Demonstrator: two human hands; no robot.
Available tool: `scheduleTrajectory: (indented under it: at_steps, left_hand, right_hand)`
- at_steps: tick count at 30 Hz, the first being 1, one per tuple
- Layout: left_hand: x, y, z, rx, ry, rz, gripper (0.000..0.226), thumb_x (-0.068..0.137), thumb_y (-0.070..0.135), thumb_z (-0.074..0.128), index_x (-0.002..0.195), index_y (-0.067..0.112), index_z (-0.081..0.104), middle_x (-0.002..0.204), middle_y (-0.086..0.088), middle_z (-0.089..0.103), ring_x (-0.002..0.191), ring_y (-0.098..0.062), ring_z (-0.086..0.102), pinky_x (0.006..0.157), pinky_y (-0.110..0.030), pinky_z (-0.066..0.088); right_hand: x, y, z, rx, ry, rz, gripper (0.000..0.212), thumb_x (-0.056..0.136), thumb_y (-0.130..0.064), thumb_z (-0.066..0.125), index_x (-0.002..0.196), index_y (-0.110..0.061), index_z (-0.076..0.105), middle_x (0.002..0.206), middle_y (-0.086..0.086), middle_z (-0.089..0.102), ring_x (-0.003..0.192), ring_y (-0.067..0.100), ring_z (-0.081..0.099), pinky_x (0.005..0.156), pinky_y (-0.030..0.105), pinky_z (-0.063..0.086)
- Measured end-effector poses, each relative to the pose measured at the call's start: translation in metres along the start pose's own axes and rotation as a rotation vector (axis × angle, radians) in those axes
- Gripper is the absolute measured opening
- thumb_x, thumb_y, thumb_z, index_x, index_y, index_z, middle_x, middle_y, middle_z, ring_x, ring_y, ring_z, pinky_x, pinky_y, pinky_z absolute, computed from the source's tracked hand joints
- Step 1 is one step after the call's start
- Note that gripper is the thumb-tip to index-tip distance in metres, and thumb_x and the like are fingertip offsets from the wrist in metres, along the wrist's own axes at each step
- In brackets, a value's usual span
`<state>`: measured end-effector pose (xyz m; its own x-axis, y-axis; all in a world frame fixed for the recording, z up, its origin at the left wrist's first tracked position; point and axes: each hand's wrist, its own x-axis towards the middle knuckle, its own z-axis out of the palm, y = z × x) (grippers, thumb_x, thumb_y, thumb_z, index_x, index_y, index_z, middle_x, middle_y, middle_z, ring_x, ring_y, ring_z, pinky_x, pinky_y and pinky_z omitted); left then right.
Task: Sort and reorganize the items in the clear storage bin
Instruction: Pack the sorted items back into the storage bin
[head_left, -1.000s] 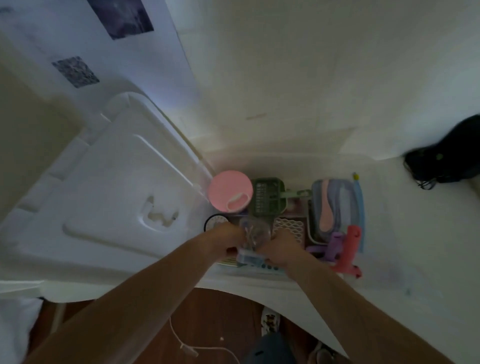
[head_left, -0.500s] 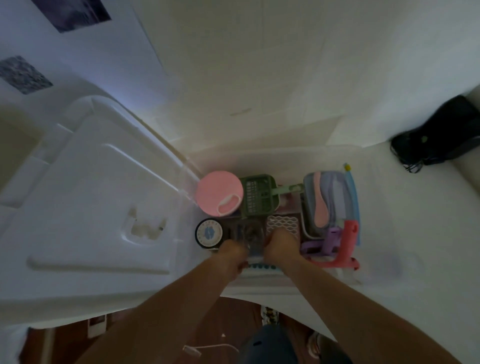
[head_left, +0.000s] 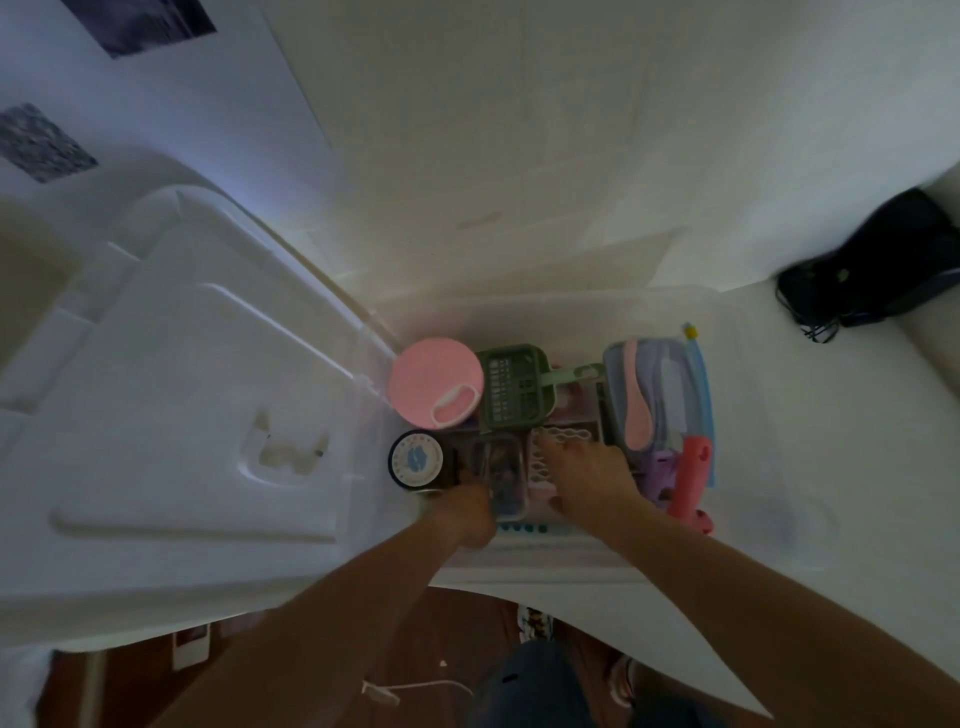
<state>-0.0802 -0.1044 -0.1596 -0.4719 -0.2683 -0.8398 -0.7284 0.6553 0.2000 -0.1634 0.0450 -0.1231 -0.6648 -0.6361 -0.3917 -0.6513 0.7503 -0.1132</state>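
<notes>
The clear storage bin (head_left: 737, 332) sat on a white surface with its long axis running left to right, and its white lid (head_left: 171, 415) lay propped just to its left. Inside, a small clear container (head_left: 500, 475) stood near the front wall, its long axis pointing near to far. The left hand (head_left: 465, 512) gripped this container at its near left corner, fingers curled round the edge. The right hand (head_left: 589, 478) lay released, fingers straight, over a white lattice tray (head_left: 563, 441) just right of the container. Left of the container stood a round black tin (head_left: 415, 460), and beyond it a pink round lid (head_left: 434, 382) and a green basket (head_left: 514, 392). At the right end lay a blue zip pouch (head_left: 660, 395), long axis near to far, and a red tool (head_left: 688, 483). A black bag (head_left: 883, 260) lay well apart, far right.
</notes>
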Motion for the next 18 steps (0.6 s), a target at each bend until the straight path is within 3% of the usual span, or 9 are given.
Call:
scheduleTrajectory:
  at_steps: [2,5,8,11,14,18]
  left_hand:
    - [0.005,-0.004,0.0,0.1,0.014,0.03,0.05,0.1,0.015,0.049,0.141,-0.011,0.037,0.131,-0.028,0.056,0.111,-0.036,0.061,0.096,-0.043,0.052]
    - [-0.007,0.001,0.0,0.102,0.091,-0.014,0.05,0.102,0.014,0.045,0.142,-0.014,0.033,0.136,-0.031,0.051,0.12,-0.04,0.056,0.098,-0.043,0.048]
    - [-0.011,0.002,-0.002,0.248,0.166,0.046,0.058,0.103,0.011,0.04,0.143,-0.024,0.018,0.139,-0.04,0.043,0.116,-0.04,0.059,0.09,-0.042,0.051]
    - [-0.013,0.006,-0.005,0.332,0.128,0.142,0.05,0.105,0.013,0.036,0.141,-0.021,0.029,0.136,-0.036,0.048,0.118,-0.041,0.058,0.092,-0.043,0.05]
    - [-0.007,0.003,-0.003,0.27,0.101,0.078,0.04,0.106,0.014,0.037,0.134,-0.013,0.045,0.131,-0.03,0.056,0.116,-0.04,0.059,0.097,-0.044,0.05]
    - [0.005,-0.005,-0.002,0.284,0.055,0.063,0.043,0.109,0.019,0.031,0.145,-0.005,0.032,0.136,-0.033,0.05,0.116,-0.038,0.06,0.099,-0.041,0.049]
  right_hand:
    - [0.004,0.004,0.001,-0.056,0.038,-0.046,0.051,0.093,-0.02,0.052,0.142,-0.021,0.037,0.131,0.008,0.057,0.118,0.031,0.058,0.086,0.039,0.049]
    - [0.006,0.011,0.002,-0.081,0.049,-0.107,0.046,0.097,-0.018,0.043,0.142,-0.022,0.038,0.131,0.013,0.052,0.12,0.033,0.053,0.085,0.04,0.048]
    - [0.006,0.018,0.001,-0.099,0.023,-0.142,0.046,0.097,-0.018,0.045,0.142,-0.022,0.037,0.134,0.013,0.052,0.122,0.033,0.051,0.088,0.041,0.048]
    - [0.005,0.02,-0.001,-0.081,0.019,-0.162,0.044,0.097,-0.018,0.045,0.14,-0.023,0.04,0.136,0.011,0.051,0.125,0.031,0.049,0.09,0.04,0.047]
    - [0.002,0.022,-0.001,-0.056,0.015,-0.153,0.047,0.095,-0.014,0.047,0.141,-0.022,0.039,0.135,0.012,0.05,0.126,0.031,0.047,0.09,0.04,0.047]
    - [0.003,0.025,0.007,0.037,-0.004,-0.091,0.061,0.087,-0.011,0.057,0.143,-0.023,0.037,0.13,0.012,0.055,0.122,0.031,0.051,0.093,0.04,0.049]
